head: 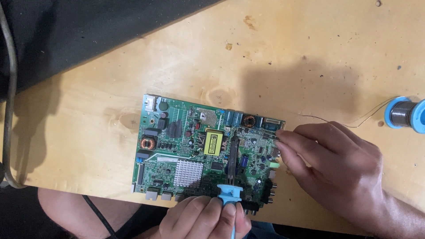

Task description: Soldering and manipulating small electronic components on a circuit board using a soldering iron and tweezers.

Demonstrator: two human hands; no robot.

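A green circuit board (177,146) lies flat on the wooden table (287,53), near its front edge. My left hand (199,219) grips a soldering iron (230,193) by its blue handle, and the dark shaft reaches up over the board's right half. My right hand (336,163) rests at the board's right edge, fingertips pinched on a thin solder wire (354,124). The wire runs to a blue solder spool (405,113) at the far right. On the board are a silver heat sink (188,171) and a yellow-labelled part (213,142).
A black cloth or mat (88,26) covers the table's far left corner. A grey cable (9,88) loops down the left edge. My leg (62,212) shows below the table's front edge, with a black cord (98,215) beside it.
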